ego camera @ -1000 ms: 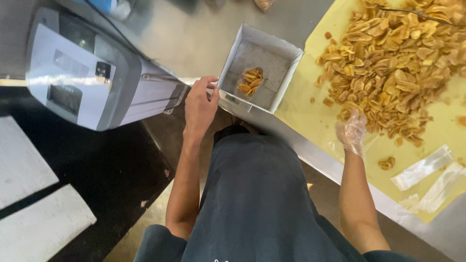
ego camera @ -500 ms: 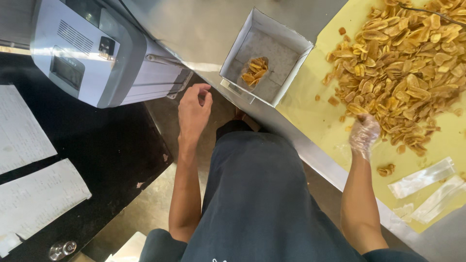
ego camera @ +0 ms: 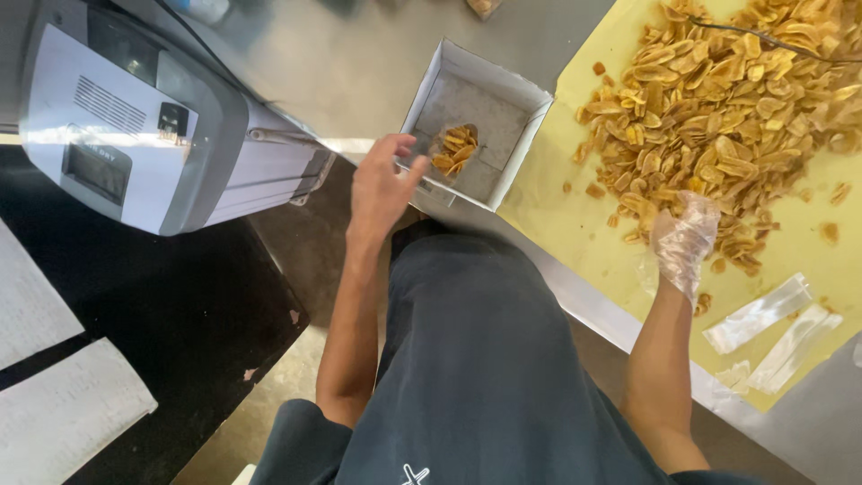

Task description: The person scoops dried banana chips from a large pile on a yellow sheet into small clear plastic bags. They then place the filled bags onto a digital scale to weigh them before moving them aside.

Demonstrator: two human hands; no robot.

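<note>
On the grey metal desk [ego camera: 359,63], far centre, sits a white rectangular cardboard tray [ego camera: 516,135], open-topped, thin-walled, long axis running near-left to far-right. Contents: a small clear plastic pouch of golden fried chips [ego camera: 453,148] resting in the near-left corner, mouth pointing far. Left hand [ego camera: 382,184], bare, fingers loosely spread, fingertips at the tray's near-left rim beside the pouch; contact with the pouch cannot be told. Right of the tray, a pale yellow paper sheet [ego camera: 575,242] carries a broad loose heap of golden, curled, irregular chips [ego camera: 736,117]. Right hand [ego camera: 684,238], in a thin crinkled transparent plastic glove, fingers drawn together, rests at the heap's near edge. Flat empty clear pouches [ego camera: 772,328] lie near right. Far left: a boxy grey-and-white machine [ego camera: 135,135].
</note>
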